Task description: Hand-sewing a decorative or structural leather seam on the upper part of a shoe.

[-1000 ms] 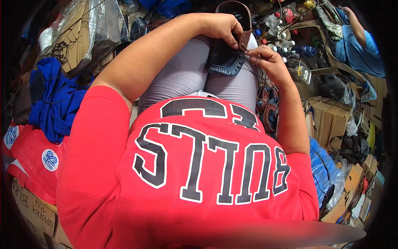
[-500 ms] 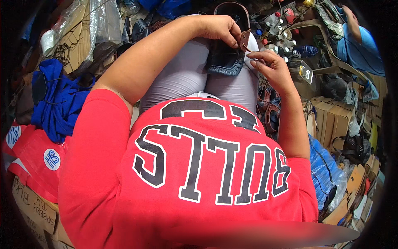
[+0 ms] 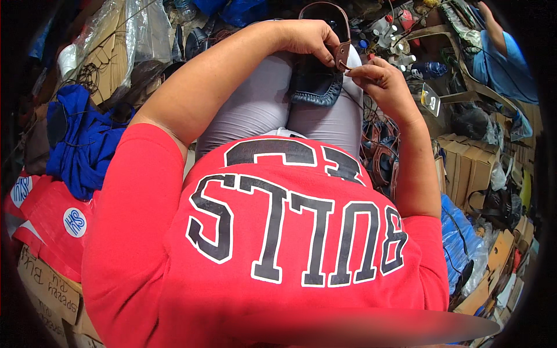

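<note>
Thighs [image 3: 246, 101] in grey are used as a rest for the dark shoe [image 3: 316, 94], presumably for steadiness; its brown collar [image 3: 343, 53] is pinched by the left hand [image 3: 313, 40], likely as an anchor, while a thin lace [image 3: 344, 67] is held narrowly by the right hand [image 3: 381, 85]. Bottles [image 3: 401, 60] are clustered beyond.

Free room over the grey trousers [image 3: 325, 124], bottles [image 3: 429, 70] just beyond the right hand [image 3: 384, 86].

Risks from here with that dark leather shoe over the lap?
The right hand pinches the thin brown lace lightly by the look of it, so it might slip loose.

The left hand steadies the dark leather shoe over grey trousers, no clamp visible, so a hard tug could twist it.
</note>
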Available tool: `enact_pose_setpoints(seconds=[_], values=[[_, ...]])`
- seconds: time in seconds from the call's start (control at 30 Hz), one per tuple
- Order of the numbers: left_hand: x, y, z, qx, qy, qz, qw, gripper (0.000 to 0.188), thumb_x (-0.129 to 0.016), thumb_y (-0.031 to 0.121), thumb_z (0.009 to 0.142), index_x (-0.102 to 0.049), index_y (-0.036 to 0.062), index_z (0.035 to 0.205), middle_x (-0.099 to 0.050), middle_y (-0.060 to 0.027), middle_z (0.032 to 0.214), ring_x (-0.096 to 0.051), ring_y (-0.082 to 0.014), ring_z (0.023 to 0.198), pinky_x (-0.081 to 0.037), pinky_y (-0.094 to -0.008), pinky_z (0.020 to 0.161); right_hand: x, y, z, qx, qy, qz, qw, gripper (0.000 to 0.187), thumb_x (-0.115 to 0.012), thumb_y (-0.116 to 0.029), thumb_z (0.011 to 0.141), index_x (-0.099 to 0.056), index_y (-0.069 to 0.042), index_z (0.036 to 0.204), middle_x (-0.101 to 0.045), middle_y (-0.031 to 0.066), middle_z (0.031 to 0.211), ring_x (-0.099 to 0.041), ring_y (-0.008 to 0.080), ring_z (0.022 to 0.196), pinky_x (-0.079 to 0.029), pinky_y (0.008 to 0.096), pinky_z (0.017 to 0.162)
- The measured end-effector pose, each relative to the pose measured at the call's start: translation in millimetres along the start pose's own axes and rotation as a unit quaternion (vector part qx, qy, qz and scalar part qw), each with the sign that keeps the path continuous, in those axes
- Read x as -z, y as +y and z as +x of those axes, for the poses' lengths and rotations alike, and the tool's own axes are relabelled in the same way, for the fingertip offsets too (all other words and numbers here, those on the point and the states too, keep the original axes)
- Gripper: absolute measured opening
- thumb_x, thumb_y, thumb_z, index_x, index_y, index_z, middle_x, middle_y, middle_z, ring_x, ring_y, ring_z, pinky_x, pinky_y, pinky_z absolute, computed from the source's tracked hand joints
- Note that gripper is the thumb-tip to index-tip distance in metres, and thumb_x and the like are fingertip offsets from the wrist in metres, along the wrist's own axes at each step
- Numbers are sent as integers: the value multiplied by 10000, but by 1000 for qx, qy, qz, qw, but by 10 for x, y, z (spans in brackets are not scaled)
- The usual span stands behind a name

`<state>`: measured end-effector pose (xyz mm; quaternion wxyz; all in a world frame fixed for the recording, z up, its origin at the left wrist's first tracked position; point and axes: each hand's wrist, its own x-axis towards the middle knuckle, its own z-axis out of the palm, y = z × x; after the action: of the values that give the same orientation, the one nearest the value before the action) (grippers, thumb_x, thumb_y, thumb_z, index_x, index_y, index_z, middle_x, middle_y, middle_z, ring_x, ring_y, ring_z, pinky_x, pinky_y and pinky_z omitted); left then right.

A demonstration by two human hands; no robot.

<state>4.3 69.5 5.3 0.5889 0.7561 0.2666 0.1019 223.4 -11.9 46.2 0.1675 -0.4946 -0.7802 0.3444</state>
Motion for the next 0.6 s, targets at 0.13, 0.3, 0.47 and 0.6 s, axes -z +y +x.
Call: enact_pose_setpoints(seconds=[0.13, 0.3, 0.47, 0.6], values=[[-7, -26, 43, -2, 0, 5, 1000, 273, -717, 131, 762, -693, 31, 1015, -691, -21, 894, -602, -96, 826, -441, -247, 830, -42, 59, -5, -14, -11, 20, 1000, 152, -670, -70, 806, -705, -75, 953, -542, 13, 793, -527, 104, 760, -418, 235, 669], [8, 21, 43, -7, -7, -8, 1000, 264, -713, 128, 767, -691, 31, 1012, -690, -20, 909, -603, -99, 845, -443, -254, 844, -112, 341, -27, -56, -30, 180, 982, 170, -664, -82, 818, -702, -70, 984, -562, 1, 849, -530, 103, 854, -415, 240, 763], [23, -16, 20, -1, -15, -3, 1000, 298, -716, 126, 767, -677, 42, 1050, -688, -20, 926, -597, -98, 859, -443, -253, 846, -137, 421, -14, -56, -38, 244, 967, 181, -659, -81, 824, -699, -60, 999, -586, 6, 922, -530, 103, 910, -403, 230, 826], [25, -27, 0, -25, -19, 17, 999, 303, -725, 121, 758, -676, 39, 1046, -688, -19, 925, -593, -93, 856, -446, -253, 831, -176, 457, -17, -59, -41, 265, 962, 186, -662, -81, 824, -699, -60, 1004, -593, 11, 934, -533, 106, 924, -402, 231, 837]])
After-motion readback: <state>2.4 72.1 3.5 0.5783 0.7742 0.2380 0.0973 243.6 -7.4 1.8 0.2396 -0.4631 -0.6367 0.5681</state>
